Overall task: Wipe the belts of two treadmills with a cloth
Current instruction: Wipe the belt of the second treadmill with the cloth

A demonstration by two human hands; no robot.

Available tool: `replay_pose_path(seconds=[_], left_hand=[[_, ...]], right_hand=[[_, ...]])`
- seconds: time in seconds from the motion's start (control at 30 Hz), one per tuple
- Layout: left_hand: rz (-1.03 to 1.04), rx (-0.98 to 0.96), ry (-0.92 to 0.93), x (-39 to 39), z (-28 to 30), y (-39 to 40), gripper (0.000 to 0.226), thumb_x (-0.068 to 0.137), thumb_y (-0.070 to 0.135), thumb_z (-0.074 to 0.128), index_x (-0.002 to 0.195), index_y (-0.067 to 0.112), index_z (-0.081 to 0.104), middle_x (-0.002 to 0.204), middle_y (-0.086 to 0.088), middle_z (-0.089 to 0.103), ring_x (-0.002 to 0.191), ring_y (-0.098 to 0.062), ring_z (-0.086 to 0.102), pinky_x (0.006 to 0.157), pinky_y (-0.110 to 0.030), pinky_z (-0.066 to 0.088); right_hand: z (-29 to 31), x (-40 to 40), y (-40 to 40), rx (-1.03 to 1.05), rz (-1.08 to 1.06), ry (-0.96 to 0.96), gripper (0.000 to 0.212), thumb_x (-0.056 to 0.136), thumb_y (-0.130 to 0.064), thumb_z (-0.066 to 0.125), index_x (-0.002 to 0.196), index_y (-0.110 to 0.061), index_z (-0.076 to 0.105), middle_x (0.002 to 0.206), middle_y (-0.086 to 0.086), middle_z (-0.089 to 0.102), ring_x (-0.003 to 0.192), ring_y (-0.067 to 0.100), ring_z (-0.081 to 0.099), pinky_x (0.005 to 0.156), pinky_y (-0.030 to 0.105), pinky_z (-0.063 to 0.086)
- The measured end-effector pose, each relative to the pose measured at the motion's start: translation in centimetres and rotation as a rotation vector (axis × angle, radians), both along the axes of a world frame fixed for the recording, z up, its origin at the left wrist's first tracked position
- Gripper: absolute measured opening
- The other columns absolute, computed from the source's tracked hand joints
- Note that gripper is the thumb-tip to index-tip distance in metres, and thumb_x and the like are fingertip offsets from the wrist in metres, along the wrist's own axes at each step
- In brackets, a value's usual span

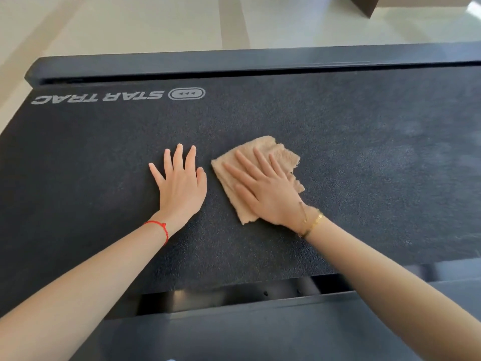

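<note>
A black textured treadmill belt fills most of the head view, with a grey "STAR TRAC" logo printed near its far left. A folded beige cloth lies on the middle of the belt. My right hand presses flat on top of it, fingers spread and pointing up-left. My left hand rests flat on the bare belt just left of the cloth, fingers apart, holding nothing. A red string is on the left wrist and gold bracelets are on the right.
The far side rail of the treadmill runs along the belt's far edge, with pale tiled floor beyond it. The near side rail crosses the bottom. A dark brown box corner shows at the top right.
</note>
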State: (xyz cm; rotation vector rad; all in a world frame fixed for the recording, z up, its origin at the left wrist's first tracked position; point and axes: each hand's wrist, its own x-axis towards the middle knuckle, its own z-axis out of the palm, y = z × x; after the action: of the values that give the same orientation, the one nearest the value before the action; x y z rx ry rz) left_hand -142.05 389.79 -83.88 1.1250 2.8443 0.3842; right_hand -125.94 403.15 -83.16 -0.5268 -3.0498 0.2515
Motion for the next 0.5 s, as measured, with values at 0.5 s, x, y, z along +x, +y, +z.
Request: replay_pose_path(seconds=[0.5], left_hand=[[-0.023,0.004,0.052,-1.6,-0.2,3.4,0.057,0.102,0.038,0.023,0.158,0.025,0.014,0.166,-0.003,0.011,0.153,-0.024,0.001,0.118,-0.065,-0.001]], right_hand=[[0.4,-10.7,9.7,-0.021,-0.257,-0.053,0.053,0.105,-0.046,0.014,0.158,-0.037,0.008,0.167,-0.003,-0.001,0.152,0.036,-0.008,0.121,0.056,-0.006]])
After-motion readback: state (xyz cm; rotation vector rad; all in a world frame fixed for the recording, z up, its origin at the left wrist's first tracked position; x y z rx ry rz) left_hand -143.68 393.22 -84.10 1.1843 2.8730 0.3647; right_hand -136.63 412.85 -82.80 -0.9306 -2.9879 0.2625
